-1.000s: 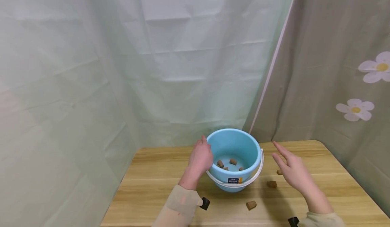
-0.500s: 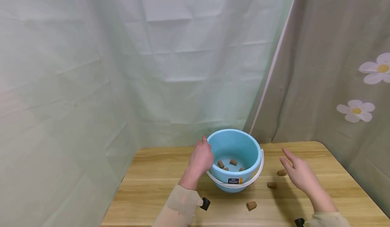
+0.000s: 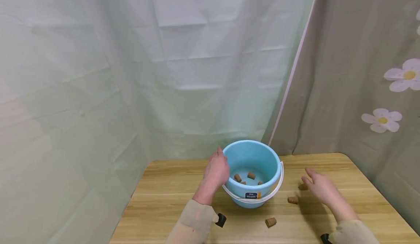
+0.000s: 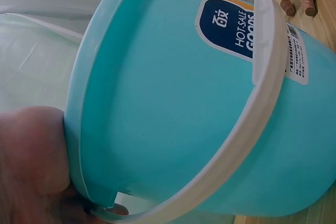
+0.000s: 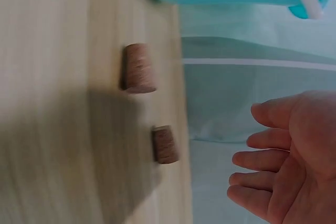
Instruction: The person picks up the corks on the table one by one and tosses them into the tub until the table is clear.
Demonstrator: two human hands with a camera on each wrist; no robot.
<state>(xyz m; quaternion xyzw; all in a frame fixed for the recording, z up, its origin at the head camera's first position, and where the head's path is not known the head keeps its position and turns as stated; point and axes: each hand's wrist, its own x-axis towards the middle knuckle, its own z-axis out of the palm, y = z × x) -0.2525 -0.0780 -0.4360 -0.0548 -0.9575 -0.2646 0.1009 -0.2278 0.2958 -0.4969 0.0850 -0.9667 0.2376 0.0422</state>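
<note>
Here we see the blue bucket [image 3: 246,188] upright on the wooden bench [image 3: 164,185], right of the middle of its long sides, with its open mouth facing up. Our left hand [image 3: 216,168] grips the bucket's rim on the side towards the bench's left edge, one finger pointing out towards the far edge. We find the white handle [image 3: 279,184] lowered around the bucket's front and the dark label [image 3: 251,195] facing the near edge. Inside, at least four corks [image 3: 251,175] lie scattered on the bucket's floor.

Our right hand [image 3: 323,188] is held above the bench between the bucket and the right edge, its fingers loosely extended and the thumb apart, holding nothing. Just beyond its fingertips, partly covered in the head view, lies the far cork [image 3: 303,187], the one of the three loose corks nearest the far right corner. The middle cork [image 3: 292,200] lies between it and the bucket, and the front cork [image 3: 271,222] is closest to the near edge. Behind the far edge we have a pale curtain [image 3: 197,91], and towards the right a flowered curtain [image 3: 347,54].
</note>
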